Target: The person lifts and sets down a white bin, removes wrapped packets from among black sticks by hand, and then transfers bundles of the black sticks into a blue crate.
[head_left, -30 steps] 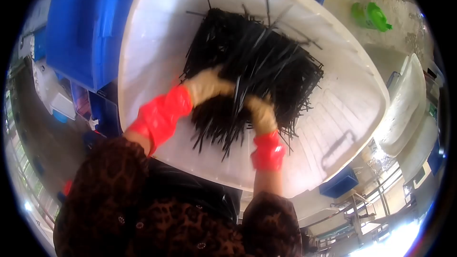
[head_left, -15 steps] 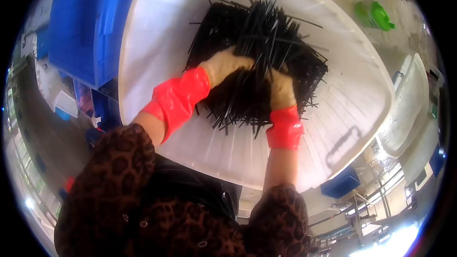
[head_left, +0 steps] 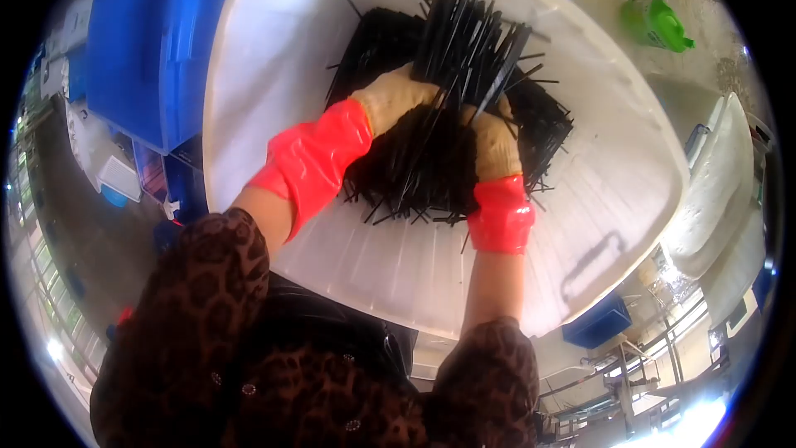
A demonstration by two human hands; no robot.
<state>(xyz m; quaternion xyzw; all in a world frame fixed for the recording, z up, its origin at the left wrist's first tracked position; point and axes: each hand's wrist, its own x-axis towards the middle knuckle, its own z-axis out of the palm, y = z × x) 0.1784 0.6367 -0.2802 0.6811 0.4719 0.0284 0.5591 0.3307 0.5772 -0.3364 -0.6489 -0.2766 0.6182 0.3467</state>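
Both my hands wear pale tan gloves with red rubber cuffs. My left hand (head_left: pixel 396 98) and my right hand (head_left: pixel 496 143) are closed around a thick bundle of thin black strips (head_left: pixel 464 41), one from each side. The bundle stands up and fans out at its far end. Beneath it lies a heap of more black strips (head_left: pixel 390 33) inside a large white plastic tub (head_left: pixel 572 249). My fingertips are partly hidden behind the bundle.
Blue plastic crates (head_left: pixel 128 50) stand left of the tub. A green plastic container (head_left: pixel 655 25) is on the wet floor at upper right. Another white tub (head_left: pixel 721 191) stands at the right, and a small blue bin (head_left: pixel 597 321) sits below the tub's right rim.
The bundle between my hands has been raised slightly, and its strips now lie more parallel and closer together. Both hands still grip it.
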